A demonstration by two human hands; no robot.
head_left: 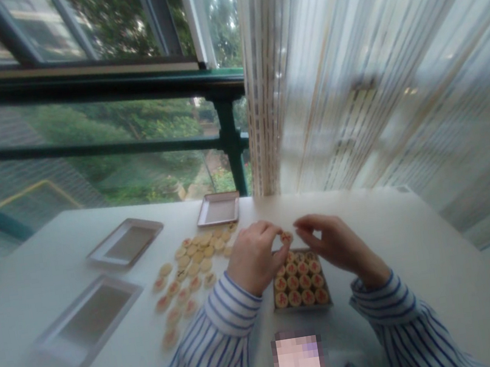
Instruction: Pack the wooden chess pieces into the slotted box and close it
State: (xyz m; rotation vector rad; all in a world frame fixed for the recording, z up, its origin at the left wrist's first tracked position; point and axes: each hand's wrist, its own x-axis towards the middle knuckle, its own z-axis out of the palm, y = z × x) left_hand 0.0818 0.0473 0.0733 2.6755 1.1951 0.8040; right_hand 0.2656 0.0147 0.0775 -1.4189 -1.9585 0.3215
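Note:
A small square box (pixel 327 303) sits on the white table (pixel 434 278) in front of me, filled with round wooden game discs marked in red (pixel 299 283). My left hand (pixel 252 258) hovers over the box's far left corner, its fingertips pinched on one disc (pixel 285 237). On the other side of that disc my right hand (pixel 334 242) is curled, fingertips close to it, above the box's far right corner. Both sleeves are blue-and-white striped. Several more discs (pixel 192 263) lie loose on the table, left of my left hand.
Three shallow white trays lie on the table: one near left (pixel 84 321), one further back (pixel 125 243), one at the far edge (pixel 218 208). A window with a green railing (pixel 230 143) stands behind the table, a sheer curtain (pixel 372 78) to the right.

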